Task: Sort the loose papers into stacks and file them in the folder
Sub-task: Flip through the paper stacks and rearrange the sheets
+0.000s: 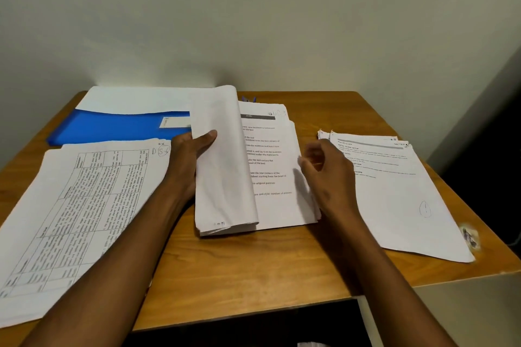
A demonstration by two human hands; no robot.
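A middle stack of papers (270, 166) is being kept at the centre of the wooden table (253, 262), its top sheets being folded back over to the left. These turned-back sheets (222, 160) are being gripped by the left hand (191, 152), with the thumb being pressed on their blank upper face and the fingers being curled beneath. The printed page below is being left exposed on its right half. The right hand (327, 172) is being held at the stack's right edge, with its fingers loosely bent; whether a sheet is being pinched there cannot be told.

A left stack (70, 220), topped by a sheet with a printed table turned sideways, is being laid just beside the left forearm and is hanging past the table's near edge. A right stack (394, 191) of printed pages is being rested near the right hand, with its near corner overhanging the table edge. A blue folder (112, 127) is being kept at the back left, against the wall (253, 22), partly covered by a white sheet (135, 98) and touching the far edge of the left stack
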